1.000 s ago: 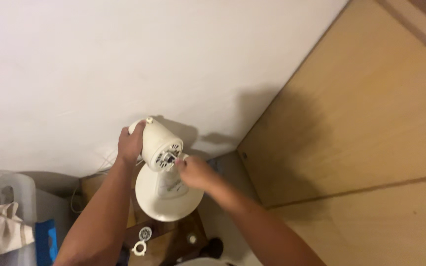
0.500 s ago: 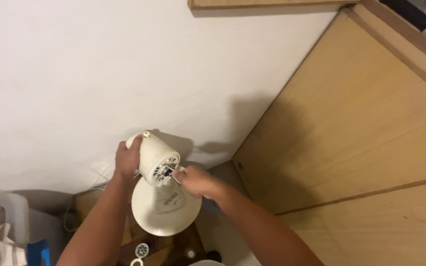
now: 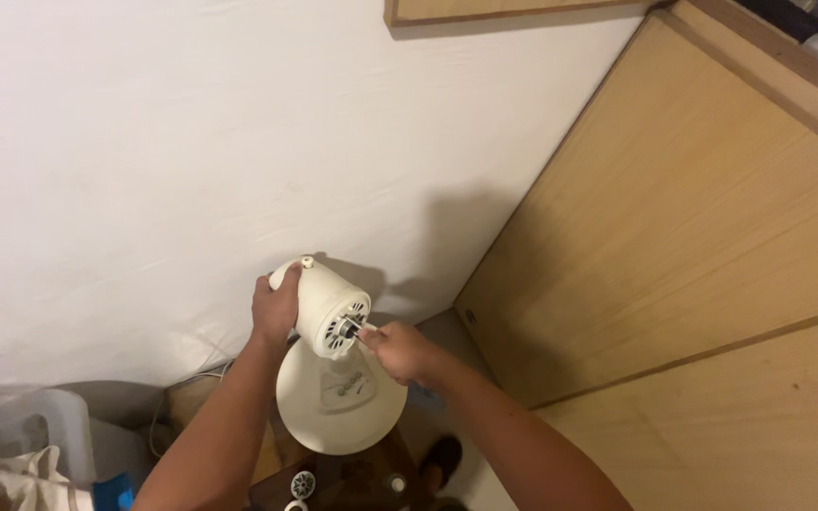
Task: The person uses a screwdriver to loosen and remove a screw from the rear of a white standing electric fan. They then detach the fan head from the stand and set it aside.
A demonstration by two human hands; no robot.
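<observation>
The right hand point(image 3: 398, 348) is pinched on the metal shaft point(image 3: 357, 328) that sticks out of the front of the cream fan motor point(image 3: 328, 308), fingertips pressed together around it. The left hand point(image 3: 275, 310) is wrapped around the back of the motor, fingers curled on the housing and steadying it. The motor sits tilted on its stand above the round cream base point(image 3: 341, 409), which rests on a dark wooden stool point(image 3: 371, 478).

Against the picture from half a second ago, both hands and the fan sit a little further right in view and slightly lower in relation to the wall, and the grip looks the same — left on the housing, right on the shaft. The small slotted disc point(image 3: 303, 484) on the stool now shows at the very bottom edge.

To the left, low down, stands a clear plastic bin point(image 3: 26, 426) with cloth point(image 3: 21, 478) in it — well apart from the fan. Behind the fan the white wall point(image 3: 191, 142) runs close to the motor's rear. To the right a wooden cabinet door point(image 3: 684, 237) stands just beside the stool, leaving a narrow strip of floor between them.
</observation>
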